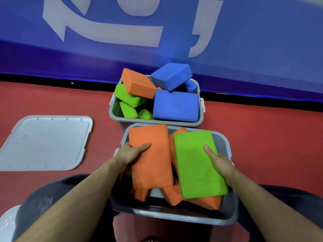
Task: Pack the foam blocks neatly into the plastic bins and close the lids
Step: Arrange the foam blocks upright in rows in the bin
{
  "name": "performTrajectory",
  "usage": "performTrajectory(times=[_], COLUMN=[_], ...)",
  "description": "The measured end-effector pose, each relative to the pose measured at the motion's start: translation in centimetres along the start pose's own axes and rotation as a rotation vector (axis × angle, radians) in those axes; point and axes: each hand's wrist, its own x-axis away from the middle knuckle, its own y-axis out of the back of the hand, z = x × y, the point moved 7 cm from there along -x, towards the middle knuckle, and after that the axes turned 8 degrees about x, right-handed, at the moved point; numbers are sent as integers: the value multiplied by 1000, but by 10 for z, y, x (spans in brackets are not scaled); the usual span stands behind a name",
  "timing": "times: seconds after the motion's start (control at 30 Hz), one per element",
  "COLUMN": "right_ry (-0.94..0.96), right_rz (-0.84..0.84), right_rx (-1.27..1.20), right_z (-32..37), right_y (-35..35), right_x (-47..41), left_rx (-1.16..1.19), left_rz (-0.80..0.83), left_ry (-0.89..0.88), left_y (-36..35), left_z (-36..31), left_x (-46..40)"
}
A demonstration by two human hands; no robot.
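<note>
Progress: early; both bins lidless, blocks lie jumbled.
Near bin (pixel 225 142): left hand (pixel 130 153) grips an orange block (pixel 152 165); right hand (pixel 221 162) grips a green block (pixel 197 170).
Far bin (pixel 113 112): blocks heaped above its rim.
Left: restack, then lids.
Around: 1 lid (pixel 45 142) on the floor, left.
In the way: tilted orange blocks underneath.

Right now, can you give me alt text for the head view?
Left hand grips an orange block and right hand a green block over the near bin. Beyond it, the far bin is heaped with blocks; a lid lies left on the floor.
</note>
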Motion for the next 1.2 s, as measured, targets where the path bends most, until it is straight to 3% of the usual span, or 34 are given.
performTrajectory(times=[0.23, 0.33, 0.4, 0.53, 0.6, 0.67, 0.73, 0.8, 0.97, 1.2], right_ry=[130, 151, 272, 582, 641, 534, 297, 153, 90, 25], right_rz=[-223, -354, -423, -380, -321, -82, 186, 299, 314, 246], right_rx=[153, 437, 484, 407, 330, 47, -238, -342, -361, -109], right_z=[25, 34, 52, 90, 109, 131, 145, 155, 161, 145], right_y=[0, -5, -16, -57, -76, -98, -123, -135, -124, -80], right_x=[23, 30, 44, 73, 83, 90, 93, 96, 94, 97], left_rx=[-18, -20, -20, 24, 41, 34, -8, -40, 79, -6], left_rz=[43, 44, 26, -124, -140, -119, -69, 9, 293, 434], left_ry=[-192, -301, -374, -427, -462, -495, -525, -537, -522, -431], left_y=[-8, -9, -6, 18, 23, 22, 16, 9, -2, -22], left_z=[-29, -47, -58, -72, -76, -78, -82, -86, -95, -90], left_x=[18, 35, 44, 53, 58, 63, 69, 75, 87, 102])
